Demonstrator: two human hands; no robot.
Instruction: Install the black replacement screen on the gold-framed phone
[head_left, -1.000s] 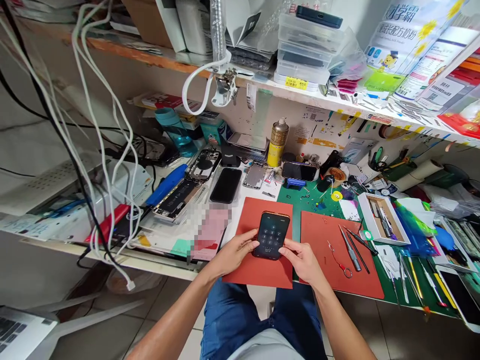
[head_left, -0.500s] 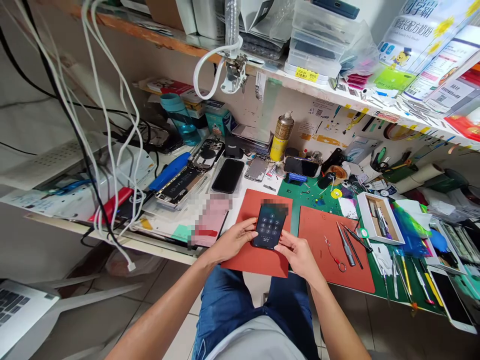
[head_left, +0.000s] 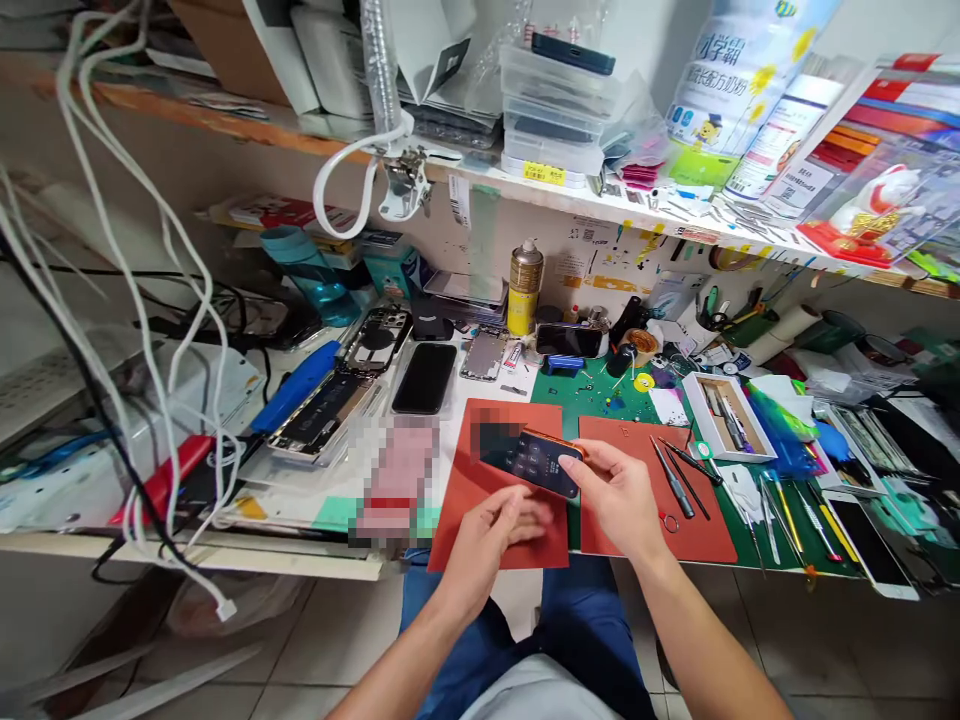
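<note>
A dark phone (head_left: 536, 462) with a lit keypad screen is tilted sideways above the left red-brown mat (head_left: 457, 520). My right hand (head_left: 619, 490) grips its right end, with the thumb on the screen's edge. Below the phone, my left hand (head_left: 495, 540) is off it, its fingers apart and slightly blurred, holding nothing. Part of the phone's far end is covered by a pixelated patch.
A second red-brown mat (head_left: 705, 520) carries tweezers and thin tools. Opened phone parts (head_left: 322, 410) and a black phone (head_left: 424, 378) lie at the left. White cables (head_left: 161, 260) hang at the far left, below a loaded shelf (head_left: 465, 165).
The phone has turned from upright to sideways in my right hand. My left hand has let go of it and moved lower. The camera view has shifted right.
</note>
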